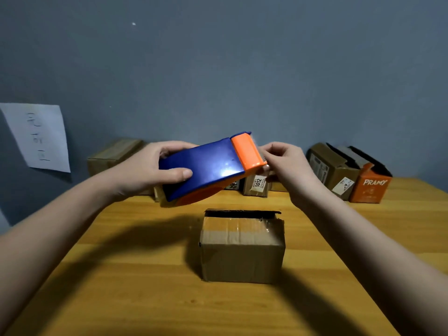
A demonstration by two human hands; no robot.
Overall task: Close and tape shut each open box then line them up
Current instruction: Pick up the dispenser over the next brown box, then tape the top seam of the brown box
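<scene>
A blue and orange tape dispenser point(206, 166) is held in the air above the table. My left hand point(150, 166) grips its blue body from the left, thumb on top. My right hand point(283, 158) pinches at the orange cutter end, fingers curled at the tape's edge; the tape itself is hard to see. Below them a small brown cardboard box point(242, 248) stands on the wooden table point(145, 287), its top flap folded down with a dark gap along the far edge and old tape on the lid.
Along the wall stand more boxes: a brown one point(114, 154) at the left, small labelled ones point(258, 186) behind the dispenser, a brown open box point(332, 168) and an orange PRAMY box point(371, 185) at the right. A paper sheet point(38, 137) hangs on the wall.
</scene>
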